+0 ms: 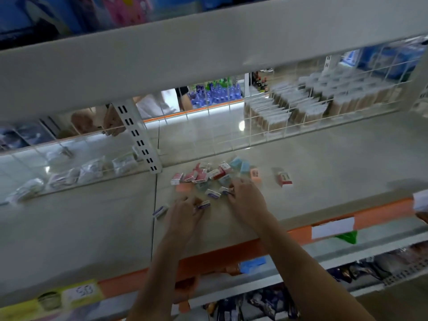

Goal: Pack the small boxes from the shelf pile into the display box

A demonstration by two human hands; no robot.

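- The left hand (185, 210) is pinching a small box (203, 204) in its grip.
- The right hand (243, 198) is curling over the pile of small boxes (208, 176) on the shelf (324, 163); what it grips, I cannot tell.
- No display box is showing; gathering several boxes, aligned, would likely help.

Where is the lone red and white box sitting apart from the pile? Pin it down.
In the head view, the red and white box lies alone on the shelf, right of the pile and beyond the right hand.

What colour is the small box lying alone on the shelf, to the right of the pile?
Red and white small cardboard box, seen in the head view.
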